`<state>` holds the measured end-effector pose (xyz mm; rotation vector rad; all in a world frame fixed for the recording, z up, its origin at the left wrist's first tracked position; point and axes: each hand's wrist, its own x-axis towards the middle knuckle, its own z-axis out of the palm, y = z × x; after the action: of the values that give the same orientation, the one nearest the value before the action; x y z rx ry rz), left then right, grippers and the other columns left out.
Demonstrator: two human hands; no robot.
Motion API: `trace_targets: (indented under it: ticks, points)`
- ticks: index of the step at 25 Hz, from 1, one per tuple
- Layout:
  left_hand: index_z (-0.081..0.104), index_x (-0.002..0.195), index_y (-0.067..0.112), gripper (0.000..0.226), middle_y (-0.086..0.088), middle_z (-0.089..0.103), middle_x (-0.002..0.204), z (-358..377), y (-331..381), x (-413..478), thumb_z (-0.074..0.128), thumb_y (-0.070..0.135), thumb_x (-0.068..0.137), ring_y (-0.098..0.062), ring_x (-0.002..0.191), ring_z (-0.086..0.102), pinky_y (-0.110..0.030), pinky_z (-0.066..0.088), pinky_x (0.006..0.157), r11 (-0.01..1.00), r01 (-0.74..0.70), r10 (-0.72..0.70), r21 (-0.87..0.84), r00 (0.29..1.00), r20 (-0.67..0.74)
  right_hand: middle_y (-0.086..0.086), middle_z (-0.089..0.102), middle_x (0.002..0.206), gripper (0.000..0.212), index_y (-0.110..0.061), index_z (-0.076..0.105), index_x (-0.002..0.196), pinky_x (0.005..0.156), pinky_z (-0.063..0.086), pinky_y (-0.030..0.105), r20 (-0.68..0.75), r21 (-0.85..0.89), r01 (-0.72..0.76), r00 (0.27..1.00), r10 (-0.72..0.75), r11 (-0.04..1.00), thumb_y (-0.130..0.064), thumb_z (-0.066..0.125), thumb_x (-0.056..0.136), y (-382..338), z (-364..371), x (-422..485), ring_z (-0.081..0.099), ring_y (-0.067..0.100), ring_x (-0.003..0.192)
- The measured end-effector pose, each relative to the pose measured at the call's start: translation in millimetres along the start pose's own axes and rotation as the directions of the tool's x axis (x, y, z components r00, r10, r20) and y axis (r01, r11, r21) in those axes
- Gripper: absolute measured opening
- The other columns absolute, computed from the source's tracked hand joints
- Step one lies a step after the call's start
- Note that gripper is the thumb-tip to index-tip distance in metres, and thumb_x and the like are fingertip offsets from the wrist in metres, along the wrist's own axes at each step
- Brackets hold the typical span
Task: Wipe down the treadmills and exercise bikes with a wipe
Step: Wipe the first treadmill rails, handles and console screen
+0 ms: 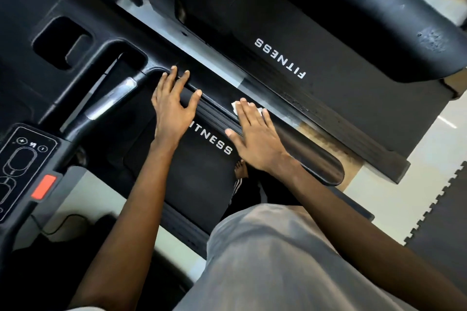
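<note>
Wipe (236,106) under flat right hand (255,140) on handrail (317,163) | left hand (171,108) spread flat | pale floor (429,141)

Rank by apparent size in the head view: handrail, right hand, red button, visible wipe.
1. handrail
2. right hand
3. red button
4. wipe, mostly hidden under the hand; its showing bits look smaller than the button, but it's close.

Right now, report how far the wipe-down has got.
Done: nothing shows as finished. In hand: the right hand presses the wipe flat on the near treadmill's handrail; the left hand rests on it too. Left: the next treadmill's smudged handrail, likely the console; no bikes in view.
</note>
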<state>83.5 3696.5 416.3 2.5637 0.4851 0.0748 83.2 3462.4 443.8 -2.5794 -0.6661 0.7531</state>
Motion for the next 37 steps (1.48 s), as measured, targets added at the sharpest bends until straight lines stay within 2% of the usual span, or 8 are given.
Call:
trace_targets:
  ticks: [4, 9, 13, 20, 24, 29, 32, 37]
  points:
    - [0.046, 0.149, 0.029, 0.057, 0.001, 0.028, 0.164, -2, 6, -2, 0.055, 0.052, 0.097, -0.023, 0.150, 0.024, -0.048, 0.018, 0.118, 0.999, 0.042, -0.042, -0.004, 0.999, 0.024, 0.001, 0.001, 0.168, 0.070, -0.017, 0.002, 0.160, 0.124, -0.007, 0.039, 0.009, 0.035, 0.078, 0.997, -0.078, 0.996, -0.053, 0.025, 0.104, -12, -4, 26, -0.001, 0.017, 0.154]
    - [0.040, 0.153, 0.028, 0.065, 0.002, 0.022, 0.166, -2, 24, -7, 0.057, 0.055, 0.096, -0.024, 0.151, 0.022, -0.045, 0.016, 0.118, 0.988, 0.132, -0.137, 0.080, 0.989, 0.056, -0.002, 0.009, 0.167, 0.071, -0.020, 0.008, 0.160, 0.123, -0.006, 0.038, 0.110, 0.140, -0.072, 0.992, 0.057, 0.987, -0.057, 0.024, 0.102, 43, -19, 10, 0.005, 0.010, 0.153]
    - [0.035, 0.155, 0.029, 0.069, 0.004, 0.019, 0.166, 1, 38, -14, 0.056, 0.057, 0.096, -0.022, 0.152, 0.018, -0.041, 0.012, 0.120, 0.974, 0.200, -0.208, 0.102, 0.975, 0.072, -0.001, 0.011, 0.167, 0.074, -0.019, 0.011, 0.160, 0.124, -0.005, 0.038, 0.217, 0.317, -0.084, 0.976, 0.014, 0.945, -0.062, 0.027, 0.101, 51, -22, 45, 0.007, 0.010, 0.153]
    - [0.036, 0.154, 0.032, 0.072, 0.007, 0.021, 0.166, -4, 46, -12, 0.062, 0.058, 0.092, -0.018, 0.152, 0.019, -0.039, 0.013, 0.121, 0.961, 0.253, -0.263, 0.116, 0.960, 0.090, -0.009, 0.020, 0.164, 0.081, -0.032, 0.020, 0.158, 0.124, 0.013, 0.045, 0.418, 0.443, -0.251, 0.907, 0.049, 0.861, -0.078, 0.023, 0.092, 97, -34, 43, 0.016, 0.018, 0.152]
    - [0.040, 0.153, 0.030, 0.072, 0.004, 0.025, 0.164, -4, 42, -10, 0.064, 0.057, 0.091, -0.020, 0.149, 0.027, -0.048, 0.021, 0.122, 0.972, 0.218, -0.225, 0.087, 0.971, 0.081, -0.013, 0.014, 0.165, 0.081, -0.033, 0.019, 0.158, 0.125, 0.005, 0.044, 0.472, 0.527, -0.290, 0.882, 0.008, 0.799, -0.080, 0.023, 0.091, 78, -37, 85, 0.006, 0.016, 0.153]
    - [0.041, 0.152, 0.033, 0.063, 0.005, 0.029, 0.163, -11, 33, -9, 0.058, 0.053, 0.096, -0.019, 0.147, 0.032, -0.050, 0.026, 0.120, 0.979, 0.167, -0.178, 0.113, 0.980, 0.095, -0.014, 0.016, 0.164, 0.080, -0.038, 0.022, 0.156, 0.125, 0.005, 0.043, 0.510, 0.593, -0.360, 0.860, 0.010, 0.721, -0.081, 0.012, 0.090, 81, -25, 106, 0.010, 0.013, 0.153]
    - [0.036, 0.154, 0.032, 0.066, 0.007, 0.028, 0.163, -16, 28, -4, 0.058, 0.054, 0.096, -0.017, 0.147, 0.031, -0.050, 0.027, 0.120, 0.976, 0.180, -0.193, 0.123, 0.976, 0.100, -0.017, 0.013, 0.164, 0.064, -0.038, 0.024, 0.156, 0.125, -0.003, 0.038, 0.404, 0.692, -0.205, 0.904, -0.136, 0.692, -0.065, 0.008, 0.100, 72, -33, 108, 0.003, 0.005, 0.152]
    - [0.039, 0.154, 0.026, 0.069, 0.003, 0.034, 0.161, -24, 23, 6, 0.061, 0.054, 0.094, -0.024, 0.145, 0.032, -0.043, 0.023, 0.115, 0.945, 0.170, -0.197, 0.281, 0.978, 0.071, -0.010, 0.002, 0.167, 0.057, -0.027, 0.007, 0.160, 0.125, -0.005, 0.036, 0.227, 0.450, 0.226, 0.907, -0.356, 0.864, -0.047, 0.012, 0.107, 68, -32, 75, -0.003, 0.003, 0.152]
